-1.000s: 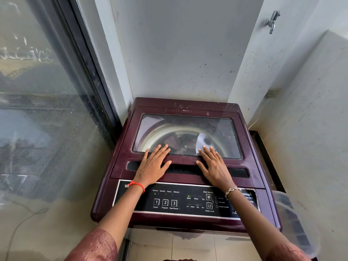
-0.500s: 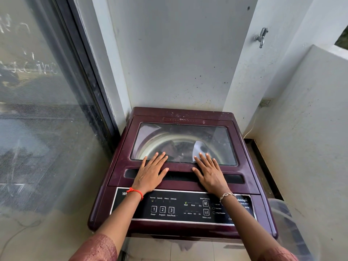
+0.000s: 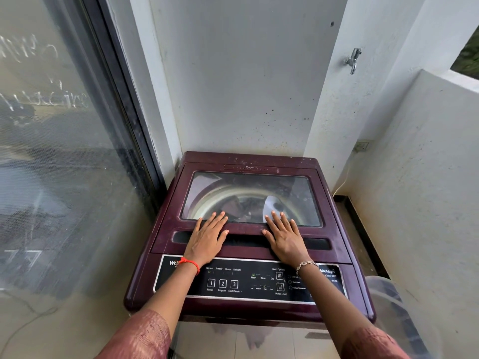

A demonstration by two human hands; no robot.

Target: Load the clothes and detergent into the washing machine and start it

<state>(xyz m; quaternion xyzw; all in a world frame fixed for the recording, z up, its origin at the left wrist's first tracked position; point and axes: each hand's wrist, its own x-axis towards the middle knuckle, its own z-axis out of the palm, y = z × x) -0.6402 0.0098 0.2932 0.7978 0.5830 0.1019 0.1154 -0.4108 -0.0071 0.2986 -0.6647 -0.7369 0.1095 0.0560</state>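
A maroon top-loading washing machine (image 3: pixel 166 224) stands in a corner with its glass lid (image 3: pixel 298 193) down. Dark clothes (image 3: pixel 243 206) show through the glass inside the drum. My left hand (image 3: pixel 207 239) lies flat on the lid's front edge, fingers spread, a red thread at the wrist. My right hand (image 3: pixel 285 238) lies flat beside it, about a hand's width to the right, a silver bracelet at the wrist. Below both hands runs the black control panel (image 3: pixel 248 281), with small lights lit above Normal and Wash. No detergent is in view.
A glass sliding door (image 3: pixel 64 151) fills the left side. White walls close in behind and to the right, with a tap (image 3: pixel 353 60) high on the right wall and a socket (image 3: pixel 362 145) lower down. A translucent plastic tub (image 3: pixel 394 314) stands at the machine's front right corner.
Both hands stay flat on the lid in the same spots. The camera has tilted up and back a little, so the machine sits lower in view.
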